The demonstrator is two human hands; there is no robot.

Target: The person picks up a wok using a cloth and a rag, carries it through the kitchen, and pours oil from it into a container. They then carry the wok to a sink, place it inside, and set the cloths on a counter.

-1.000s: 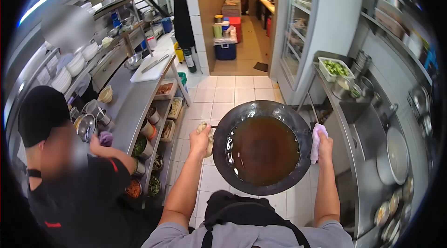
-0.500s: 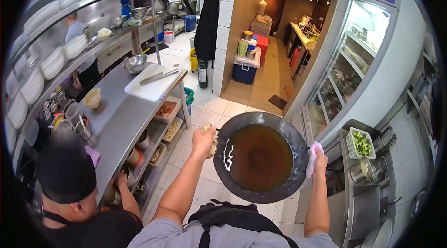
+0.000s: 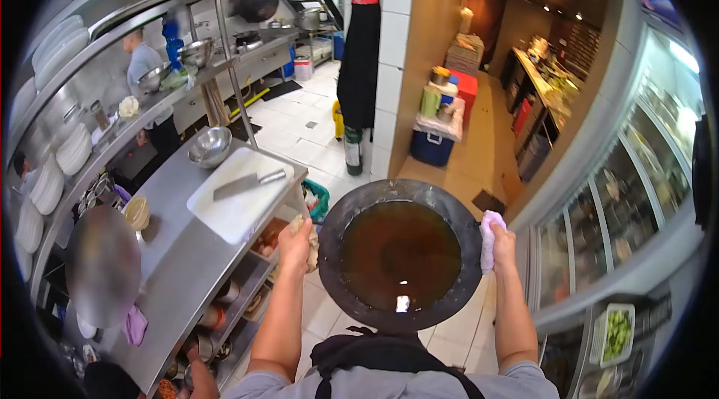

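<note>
A wide dark wok (image 3: 329, 257) is held out in front of me, roughly level, over the tiled floor. Brown liquid (image 3: 401, 249) fills much of it, with a bright reflection near its front edge. My left hand (image 3: 296, 245) is closed round the wok's left side through a beige cloth (image 3: 313, 248). On the opposite side, my right hand (image 3: 503, 245) grips through a folded lilac cloth (image 3: 489, 240). Cloths and fingers hide the parts of the wok gripped beneath them.
Left of me runs a steel worktable (image 3: 168, 268) with a white cutting board (image 3: 213, 208), a cleaver (image 3: 240, 186) and a metal bowl (image 3: 210, 147). A co-worker's hand (image 3: 198, 373) is by its lower shelves. Ahead stands a blue cooler (image 3: 432, 146); a glass-door fridge (image 3: 599, 227) is at right.
My view has shifted forward and turned left; the worktable's end and the doorway look nearer. The wok stays in both hands, and the co-worker has dropped lower in view.
</note>
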